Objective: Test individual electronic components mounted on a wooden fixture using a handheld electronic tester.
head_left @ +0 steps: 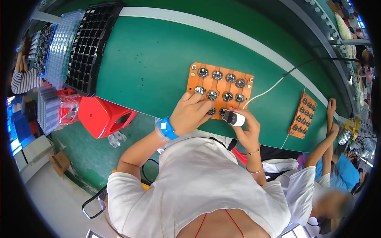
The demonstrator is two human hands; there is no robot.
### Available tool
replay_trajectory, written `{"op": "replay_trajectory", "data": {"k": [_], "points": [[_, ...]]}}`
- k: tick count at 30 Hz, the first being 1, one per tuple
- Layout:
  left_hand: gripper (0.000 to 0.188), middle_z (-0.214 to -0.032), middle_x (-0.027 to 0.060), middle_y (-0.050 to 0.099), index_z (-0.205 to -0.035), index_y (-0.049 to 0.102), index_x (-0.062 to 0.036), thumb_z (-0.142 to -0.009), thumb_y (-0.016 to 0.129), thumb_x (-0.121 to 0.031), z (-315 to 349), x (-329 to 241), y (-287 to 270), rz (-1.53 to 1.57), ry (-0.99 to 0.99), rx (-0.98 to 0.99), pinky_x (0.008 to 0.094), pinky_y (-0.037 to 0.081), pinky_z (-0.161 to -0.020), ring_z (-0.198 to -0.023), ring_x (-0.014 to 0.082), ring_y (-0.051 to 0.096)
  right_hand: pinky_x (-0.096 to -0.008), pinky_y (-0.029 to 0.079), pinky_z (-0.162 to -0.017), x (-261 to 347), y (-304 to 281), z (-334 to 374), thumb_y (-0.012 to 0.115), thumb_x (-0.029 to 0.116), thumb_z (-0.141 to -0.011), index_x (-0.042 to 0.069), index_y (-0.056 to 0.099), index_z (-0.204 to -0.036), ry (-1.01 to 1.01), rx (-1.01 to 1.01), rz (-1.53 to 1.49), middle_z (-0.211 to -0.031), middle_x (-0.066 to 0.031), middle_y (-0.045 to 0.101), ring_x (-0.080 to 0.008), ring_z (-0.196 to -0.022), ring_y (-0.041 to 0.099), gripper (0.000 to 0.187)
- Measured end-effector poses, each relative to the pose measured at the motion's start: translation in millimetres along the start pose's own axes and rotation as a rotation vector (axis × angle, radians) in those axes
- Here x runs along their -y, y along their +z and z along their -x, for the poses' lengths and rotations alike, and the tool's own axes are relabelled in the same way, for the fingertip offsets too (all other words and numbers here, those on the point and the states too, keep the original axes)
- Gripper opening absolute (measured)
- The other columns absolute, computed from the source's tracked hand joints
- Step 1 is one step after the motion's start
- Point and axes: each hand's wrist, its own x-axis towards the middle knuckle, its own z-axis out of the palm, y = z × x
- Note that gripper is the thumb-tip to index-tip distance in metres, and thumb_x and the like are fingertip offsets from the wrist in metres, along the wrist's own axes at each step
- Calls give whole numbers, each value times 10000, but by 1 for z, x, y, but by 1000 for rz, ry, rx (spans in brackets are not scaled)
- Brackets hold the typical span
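In front of me on the green worktop lies an orange fixture tray (222, 85) with rows of round black circuit boards (217, 75). My left hand (191, 113) covers the tray's near left corner, fingers bent over it. Its index finger and thumb come down on either side of a round board (211, 112) in the nearest row. My right hand (249, 129) closes round a small white-and-black handheld device (235, 118) with a white cable (266, 92). The device's dark end sits at the nearest row, over a round board beside my left fingertips; the contact itself is hidden.
A second orange tray (302, 116) lies to the right, near a co-worker's arms (323, 144). Stacked black compartment trays (89, 47) and clear plastic trays (63, 49) stand at the left. A red stool (99, 117) is below the table's left edge. The cable runs to the far right.
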Motion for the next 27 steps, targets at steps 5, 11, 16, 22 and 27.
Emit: {"op": "replay_trajectory", "data": {"k": [5,11,16,22,27], "points": [[352,-824,-65,639,-963,616,-143,-660,790,-183,-2,-13,-6,165,-74,-26,316,318,-760,-842,137,514,-296,510,-794,0,7,-4,643,-47,-735,24,597,-1095,-71,41,80,-1090,-135,648,-238,-995,627,370],[360,-798,-55,637,-971,612,-144,-659,788,-176,-5,-16,-13,178,-98,-23,323,322,-777,-866,144,519,-333,497,-831,-3,6,-3,663,-25,-737,24,596,-1097,-87,15,52,-1077,-125,652,-271,-976,630,370],[389,-876,-35,634,-985,591,-130,-643,771,-173,-5,-11,-11,-7,-68,37,332,335,-781,-910,157,520,-362,480,-906,-11,-1,8,641,17,-827,-40,504,-1121,26,-153,-229,-1132,-210,607,-262,-1066,593,330],[384,-932,-7,604,-991,571,-109,-657,741,-193,-17,-24,15,-50,75,57,328,353,-759,-901,169,512,-349,471,-915,-19,-21,20,622,-28,-797,-41,511,-1130,51,-175,-86,-1123,-202,616,-256,-1076,591,351],[333,-852,-13,575,-970,592,-122,-679,744,-177,-28,-26,20,25,118,9,315,340,-745,-882,166,500,-344,466,-889,-17,-22,17,626,-57,-711,15,593,-1081,-6,-177,65,-1092,-124,654,-284,-1011,616,378]]}}
